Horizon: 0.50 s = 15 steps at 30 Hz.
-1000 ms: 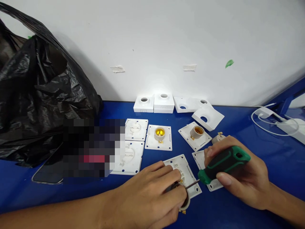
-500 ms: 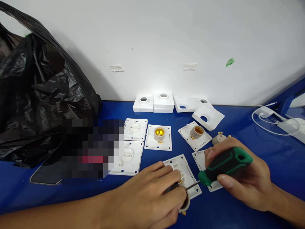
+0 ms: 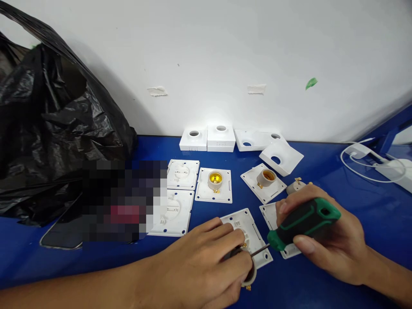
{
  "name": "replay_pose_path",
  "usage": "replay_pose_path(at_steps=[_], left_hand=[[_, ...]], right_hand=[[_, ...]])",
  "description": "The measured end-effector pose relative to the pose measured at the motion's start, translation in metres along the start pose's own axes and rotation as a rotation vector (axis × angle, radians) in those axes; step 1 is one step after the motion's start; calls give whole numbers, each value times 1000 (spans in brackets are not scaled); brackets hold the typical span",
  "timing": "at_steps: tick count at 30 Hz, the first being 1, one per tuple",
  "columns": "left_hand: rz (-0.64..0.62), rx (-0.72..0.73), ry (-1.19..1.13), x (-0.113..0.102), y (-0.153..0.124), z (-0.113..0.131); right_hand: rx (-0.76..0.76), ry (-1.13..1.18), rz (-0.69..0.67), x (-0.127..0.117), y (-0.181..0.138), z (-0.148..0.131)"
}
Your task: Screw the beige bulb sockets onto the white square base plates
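My right hand [image 3: 331, 240] is closed around a green and black screwdriver [image 3: 305, 223]. The screwdriver's thin shaft runs down to the left, and its tip is hidden by my left fingers. At the front of the table my left hand [image 3: 215, 262] grips a lamp socket [image 3: 252, 277], whose rim and a brass terminal show past the fingers. Behind it lies a white square base plate [image 3: 257, 240], partly covered by the hand. Another base plate [image 3: 268, 210] lies partly behind the screwdriver, and a loose lamp socket [image 3: 294, 187] sits just beyond my right hand.
Two plates bear sockets [image 3: 214, 180], [image 3: 267, 177]; bare base plates [image 3: 189, 180] lie left. Several white covers [image 3: 220, 141] line the wall. A black plastic bag [image 3: 64, 120] and phone [image 3: 61, 236] are left, beside a pixelated patch. White cables [image 3: 354, 167] lie right.
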State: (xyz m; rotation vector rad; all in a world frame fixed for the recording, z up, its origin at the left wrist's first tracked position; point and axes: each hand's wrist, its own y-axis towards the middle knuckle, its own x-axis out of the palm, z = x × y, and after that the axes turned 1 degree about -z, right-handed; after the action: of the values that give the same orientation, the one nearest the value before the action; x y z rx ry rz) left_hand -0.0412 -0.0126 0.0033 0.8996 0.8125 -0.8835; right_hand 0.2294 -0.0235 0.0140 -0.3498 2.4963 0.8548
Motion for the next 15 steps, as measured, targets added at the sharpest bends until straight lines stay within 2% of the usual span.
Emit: replay_pose_path(at_steps=[15], left_hand=[[-12,2,-1,-2,-2,0]], right_hand=[[-25,-11,-95,-3,2,4]])
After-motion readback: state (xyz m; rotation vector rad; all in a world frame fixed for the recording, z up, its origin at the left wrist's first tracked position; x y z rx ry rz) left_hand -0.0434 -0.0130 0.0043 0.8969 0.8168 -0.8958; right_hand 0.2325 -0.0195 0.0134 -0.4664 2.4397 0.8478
